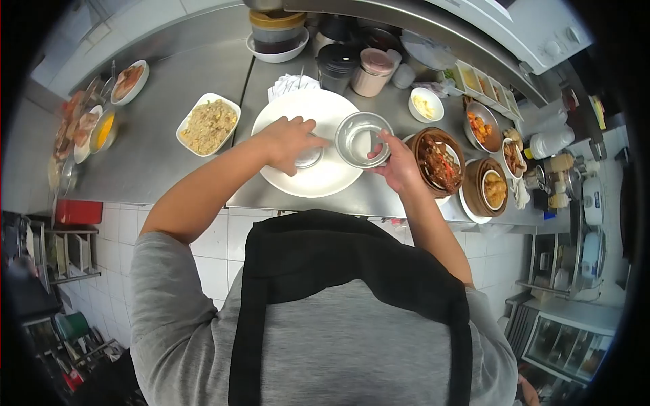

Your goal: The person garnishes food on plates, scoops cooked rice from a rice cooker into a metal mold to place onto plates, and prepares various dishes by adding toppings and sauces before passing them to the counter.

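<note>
A large white plate (271,111) lies on the steel counter in front of me. My left hand (290,143) is over its middle, with fingers curled around a small round shiny metal dish (309,158), which the hand partly covers. A round metal bowl (352,122) is tilted at the plate's right edge. Gripping its right rim is my right hand (398,162), thumb on the inside and fingers underneath. The bowl's inside looks shiny; whether it holds anything I cannot tell.
Fried rice (208,126) in a white dish stands left of the plate. To the right are bamboo steamers (415,152) with cooked food and a metal bowl of orange pieces (479,127). Lidded containers (336,68) line the back. Raw-looking slices (127,81) sit far left.
</note>
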### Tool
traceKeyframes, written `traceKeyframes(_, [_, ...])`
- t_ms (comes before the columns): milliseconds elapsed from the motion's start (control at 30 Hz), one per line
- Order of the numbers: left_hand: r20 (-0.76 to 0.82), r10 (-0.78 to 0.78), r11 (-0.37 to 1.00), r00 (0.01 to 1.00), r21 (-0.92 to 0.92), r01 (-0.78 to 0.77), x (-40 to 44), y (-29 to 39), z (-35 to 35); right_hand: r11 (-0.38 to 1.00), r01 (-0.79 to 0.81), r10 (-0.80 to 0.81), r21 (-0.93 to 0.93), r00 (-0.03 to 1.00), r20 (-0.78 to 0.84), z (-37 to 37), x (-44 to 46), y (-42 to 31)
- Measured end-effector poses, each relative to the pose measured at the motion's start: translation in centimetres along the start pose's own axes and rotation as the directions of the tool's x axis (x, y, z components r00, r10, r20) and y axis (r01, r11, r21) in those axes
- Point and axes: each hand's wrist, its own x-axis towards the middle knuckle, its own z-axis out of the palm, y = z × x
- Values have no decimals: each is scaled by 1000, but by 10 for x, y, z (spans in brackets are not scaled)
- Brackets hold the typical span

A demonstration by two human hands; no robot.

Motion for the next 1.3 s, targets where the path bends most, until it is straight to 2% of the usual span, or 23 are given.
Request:
traceKeyframes(100, [-66,-7,1000,998,0,7,3,3,3,998,7,-13,-59,996,-86,3,-2,5])
traceKeyframes(200, [-173,-106,976,979,-209,69,9,-17,5,994,35,-45,-100,994,-98,4,-6,9])
traceKeyframes(233, [-361,-125,967,924,-254,32,9,-27,4,993,48,-58,-107,994,-92,5,-7,11])
traceKeyframes(267, [-333,-200,909,921,-413,49,5,-32,-12,993,52,-62,-106,993,-101,7,-8,14])
traceKeyframes(333, [-395,-264,650,880,-747,-140,7,-31,-29,991,85,-99,-104,985,-139,13,-7,13])
traceKeyframes(433, [-447,-281,389,849,-862,-325,25,-1,-47,989,138,-135,47,989,-67,23,-15,11])
traceKeyframes(467, [-493,-270,502,827,-805,-316,39,7,-45,980,167,-174,109,983,62,13,-7,16])
traceKeyframes(500, [-590,-228,679,775,-667,-308,50,13,-42,961,199,-205,191,979,12,20,-21,9])
traceKeyframes(533, [-741,-209,869,639,-440,-227,50,36,-54,934,214,-236,285,971,44,14,-21,11])
traceKeyframes(567, [-743,-199,905,639,-390,-171,59,47,-57,918,228,-243,325,970,7,12,-31,2])
traceKeyframes(600, [-815,-176,904,552,-356,-237,69,64,-71,912,201,-244,357,967,78,4,-47,-13])
traceKeyframes(667, [-913,-180,899,367,-304,-315,76,101,-103,864,299,-331,404,943,12,-27,-50,-23])
traceKeyframes(733, [-882,-157,837,444,-357,-414,93,120,-133,814,260,-269,519,961,-59,-59,-91,-64])
traceKeyframes(767, [-865,-148,802,479,-389,-454,105,129,-147,834,380,-325,399,924,-201,-100,-86,-63])
traceKeyframes(800, [-726,-241,704,644,-588,-399,119,140,-160,807,494,-435,323,868,-240,-132,-101,-74])
traceKeyframes(833, [-692,-218,635,689,-636,-438,152,138,-159,763,599,-538,242,797,-276,-164,-116,-85])
traceKeyframes(867, [-655,-192,560,730,-684,-467,193,135,-149,751,634,-501,185,730,-465,-184,-144,-102])
traceKeyframes(933, [-369,-248,322,896,-903,-283,254,145,-141,681,731,-574,45,570,-588,-287,-151,-100])
traceKeyframes(1000, [-231,-300,333,925,-934,-125,318,150,-126,780,586,-508,-218,391,-768,-389,-154,-84])
traceKeyframes(1100, [-18,-448,257,894,-960,110,401,151,-111,879,413,-413,-240,404,-817,-441,-159,-84])
traceKeyframes(1200, [55,-470,257,881,-946,197,435,162,-113,949,159,-316,-273,466,-826,-513,-125,-59])
traceKeyframes(1267, [2,-580,157,815,-981,113,452,174,-103,903,30,-381,-428,515,-768,-542,-94,-46])
traceKeyframes(1300, [6,-588,109,809,-990,86,459,173,-99,760,-137,-519,-636,462,-720,-549,-80,-43])
